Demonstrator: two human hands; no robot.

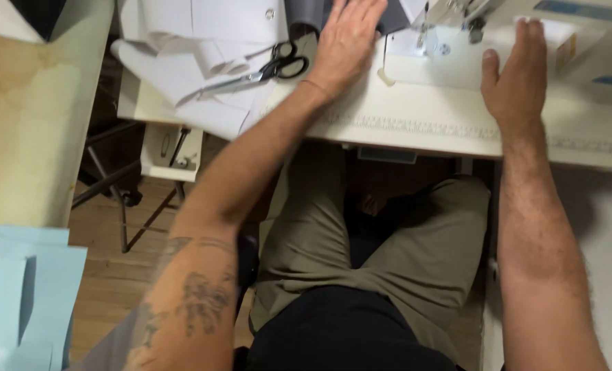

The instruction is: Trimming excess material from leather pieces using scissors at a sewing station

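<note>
My left hand [347,42] lies flat, fingers spread, on the white sewing table [416,127], its fingertips on a dark grey piece of fabric [306,14]. My right hand [515,72] rests flat with fingers together on the white bed of the sewing machine [450,58], just right of the needle and presser foot [423,27]. Neither hand grips anything. Black-handled scissors [268,72] lie on white fabric [196,62] just left of my left hand.
A printed ruler strip [416,127] runs along the table's front edge. My legs in olive trousers [333,233] sit under the table. A beige board [24,124] stands at left, light blue paper sheets [17,295] lie at lower left, and the floor is wooden.
</note>
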